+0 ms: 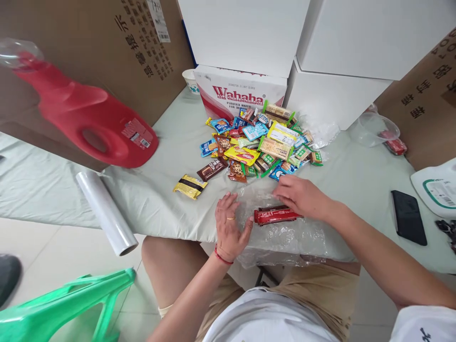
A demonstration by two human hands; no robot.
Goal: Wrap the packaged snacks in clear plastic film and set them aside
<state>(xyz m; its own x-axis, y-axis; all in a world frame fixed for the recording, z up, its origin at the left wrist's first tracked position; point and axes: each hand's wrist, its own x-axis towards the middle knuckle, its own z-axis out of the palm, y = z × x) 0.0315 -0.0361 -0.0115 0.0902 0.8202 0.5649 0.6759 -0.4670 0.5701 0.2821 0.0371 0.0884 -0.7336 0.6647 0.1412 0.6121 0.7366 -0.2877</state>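
Observation:
A red-wrapped snack bar (274, 215), with a darker wrapper edge showing behind it, lies on a sheet of clear plastic wrap (295, 240) at the table's front edge. My left hand (230, 221) rests flat at the wrap's left side, fingers stretched out and thumb close to the bar's left end. Over the bar's right end, my right hand (301, 197) has its fingertips pinched together at the wrap's far edge. Just beyond both hands is a heap of small packaged snacks (260, 142). A yellow packet (190, 186) and a brown packet (212, 168) lie left of the heap.
A roll of plastic wrap (107, 213) overhangs the front edge at left, near a large red jug (92, 114). White boxes (242, 33) stand behind the snacks. At right are a phone (408, 217), a white bottle (438, 187) and a clear tub (377, 129). A green stool (67, 304) stands below left.

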